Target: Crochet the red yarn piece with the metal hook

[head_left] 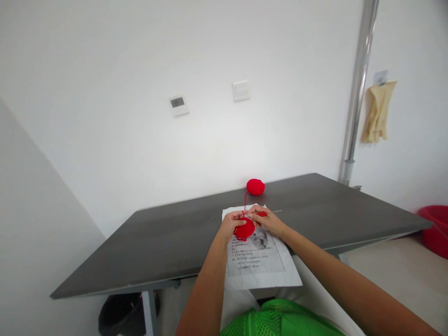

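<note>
My left hand (232, 223) pinches the edge of a round red crochet piece (245, 229), with a strand of red yarn running up by its fingers. Closed round a thin crochet hook (276, 212) with a red grip is my right hand (262, 216); the shaft's far end sticks out to the right. The hook's tip meets the work near my left fingers, too small to make out. From there the strand leads back to a red yarn ball (255, 187) at the table's rear edge. Beneath both hands lies a printed paper sheet (257, 275), overhanging the front edge.
The dark grey table (168, 247) stands against a white wall with a thermostat (178, 106) and a switch (241, 90). Yellowish gloves (378, 112) hang right of a metal pipe (360, 93). A black bin (122, 315) is under the table; a red tub (436, 228) stands at right.
</note>
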Demonstrator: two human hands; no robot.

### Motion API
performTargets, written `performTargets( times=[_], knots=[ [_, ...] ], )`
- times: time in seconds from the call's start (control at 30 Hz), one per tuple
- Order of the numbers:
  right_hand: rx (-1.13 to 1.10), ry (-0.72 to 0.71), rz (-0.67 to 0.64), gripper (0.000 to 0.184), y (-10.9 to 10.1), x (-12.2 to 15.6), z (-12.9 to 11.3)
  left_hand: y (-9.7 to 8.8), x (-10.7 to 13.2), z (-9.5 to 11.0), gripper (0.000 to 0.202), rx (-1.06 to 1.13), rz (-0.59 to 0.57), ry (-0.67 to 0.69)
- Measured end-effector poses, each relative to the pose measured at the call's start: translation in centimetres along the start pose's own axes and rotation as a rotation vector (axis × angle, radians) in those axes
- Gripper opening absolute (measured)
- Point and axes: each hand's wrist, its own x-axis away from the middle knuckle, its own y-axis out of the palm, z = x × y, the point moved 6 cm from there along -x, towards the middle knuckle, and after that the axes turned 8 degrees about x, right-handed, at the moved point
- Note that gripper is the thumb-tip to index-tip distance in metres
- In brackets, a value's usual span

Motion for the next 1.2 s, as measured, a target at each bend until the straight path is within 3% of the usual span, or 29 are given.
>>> performTargets(
  times=[0.23, 0.6, 0.87, 1.07, 1.2],
  knots=[
    [0.207, -0.117, 0.156, 0.022, -0.9, 0.3, -1.2, -0.7, -0.4, 0.5, 0.042, -0.063, 0.135, 0.11],
    [0.36, -0.11, 0.186, 0.015, -0.4, 0.5, -1.6, -1.4, -0.5, 0.8, 0.018, -0.175, 0.245, 0.156],
    [0.297, -0.111, 0.228, 0.017, -0.9, 0.6, -1.9, -1.4, -0.3, 0.6, 0.026, -0.154, 0.228, 0.131],
    [0.144, -0.072, 0.194, 0.027, -1.0, 0.2, -1.2, -0.7, -0.3, -0.3, 0.035, -0.105, 0.077, 0.05],
    [0.09, -0.054, 0.186, 0.033, -1.0, 0.1, -0.9, -0.7, -0.1, -0.3, 0.036, -0.108, 0.069, 0.044]
  ],
)
